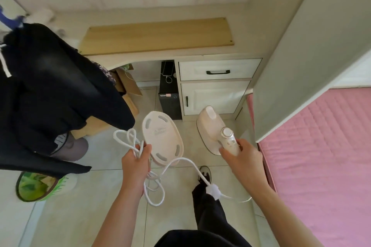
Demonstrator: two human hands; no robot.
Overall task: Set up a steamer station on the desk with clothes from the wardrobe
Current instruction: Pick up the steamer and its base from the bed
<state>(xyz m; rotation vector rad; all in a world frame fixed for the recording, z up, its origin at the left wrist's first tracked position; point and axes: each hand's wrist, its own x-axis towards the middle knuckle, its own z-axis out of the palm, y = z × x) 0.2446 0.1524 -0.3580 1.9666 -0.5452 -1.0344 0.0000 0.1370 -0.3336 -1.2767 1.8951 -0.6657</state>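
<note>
My right hand (242, 156) grips the handle of a cream handheld steamer (212, 126), held head-down above the floor in front of the desk. My left hand (135, 163) holds the steamer's oval cream base tray (162, 138) together with loops of its white cord (154, 190). The cord runs across to a white plug (213, 190) hanging by my leg. The desk (158, 35) with a wooden top panel stands ahead. Black clothes (50, 94) hang draped at the left.
A drawer (218, 69) and cabinet door (212, 98) sit under the desk's right side, with a black computer tower (170, 94) and a cardboard box (128, 86) beside them. A pink bed (321, 156) lies right, behind a white wardrobe panel (301, 56). A green bin (38, 185) stands left.
</note>
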